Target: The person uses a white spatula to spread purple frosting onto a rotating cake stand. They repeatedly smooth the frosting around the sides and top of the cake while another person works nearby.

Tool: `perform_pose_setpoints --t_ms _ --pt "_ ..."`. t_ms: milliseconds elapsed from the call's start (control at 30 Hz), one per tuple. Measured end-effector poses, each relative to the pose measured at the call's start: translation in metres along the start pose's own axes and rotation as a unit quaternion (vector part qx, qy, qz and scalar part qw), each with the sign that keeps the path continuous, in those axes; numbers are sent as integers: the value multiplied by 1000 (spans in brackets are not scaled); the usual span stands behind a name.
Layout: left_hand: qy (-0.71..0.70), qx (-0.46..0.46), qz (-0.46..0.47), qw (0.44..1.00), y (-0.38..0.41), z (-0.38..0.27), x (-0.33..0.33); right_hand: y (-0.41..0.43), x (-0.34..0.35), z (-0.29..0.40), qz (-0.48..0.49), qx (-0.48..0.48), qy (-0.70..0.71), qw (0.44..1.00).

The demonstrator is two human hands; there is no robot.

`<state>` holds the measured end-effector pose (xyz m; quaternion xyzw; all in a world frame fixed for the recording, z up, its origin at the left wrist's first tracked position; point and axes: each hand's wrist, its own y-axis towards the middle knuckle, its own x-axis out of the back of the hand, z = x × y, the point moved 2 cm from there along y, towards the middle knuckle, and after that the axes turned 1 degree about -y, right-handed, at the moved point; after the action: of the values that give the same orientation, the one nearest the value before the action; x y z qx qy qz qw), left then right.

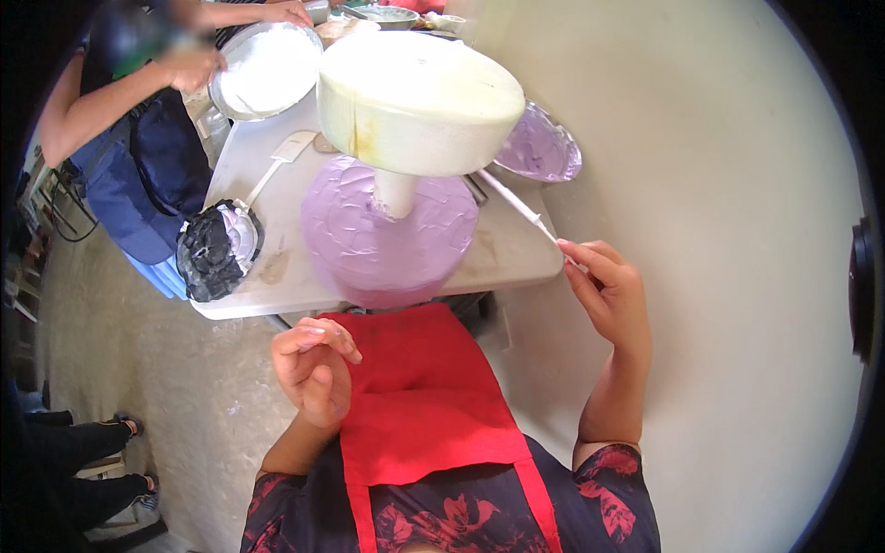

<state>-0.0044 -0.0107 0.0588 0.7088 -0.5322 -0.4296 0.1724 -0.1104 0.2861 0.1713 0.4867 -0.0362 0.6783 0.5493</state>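
Observation:
My right hand point(605, 287) grips the thin handle of a white spatula point(515, 200), which slants up and left towards the table. My left hand point(314, 366) is raised in front of the red apron, fingers curled apart and holding nothing. Before me stands a round tier coated in purple icing point(387, 242), its surface ridged. A white column point(395, 193) rises from its top, under a larger white round tier point(420, 104) with a yellowish stain on its side. Behind this, to the right, a bowl of purple icing point(543, 148) is partly hidden.
A white table point(276, 276) carries a black plastic bag with purple icing point(214, 252) and a white spatula point(292, 148) on the left. A co-worker at upper left tilts a bowl of white icing point(266, 69). A pale wall point(726, 242) runs along the right.

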Motion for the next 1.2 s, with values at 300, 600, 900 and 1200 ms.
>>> perform_pose_setpoints --t_ms 300,600,900,1200 --pt "-18 -27 -9 999 1 2 8 41 -21 7 64 76 -46 994" --pt "1 7 -13 1000 2 -2 6 59 -16 19 94 100 -110 984" --pt "-3 3 -8 1000 3 -1 4 60 -14 28 107 67 -152 980" --pt "-5 3 -1 1000 2 -1 3 53 -17 21 104 93 -145 980"
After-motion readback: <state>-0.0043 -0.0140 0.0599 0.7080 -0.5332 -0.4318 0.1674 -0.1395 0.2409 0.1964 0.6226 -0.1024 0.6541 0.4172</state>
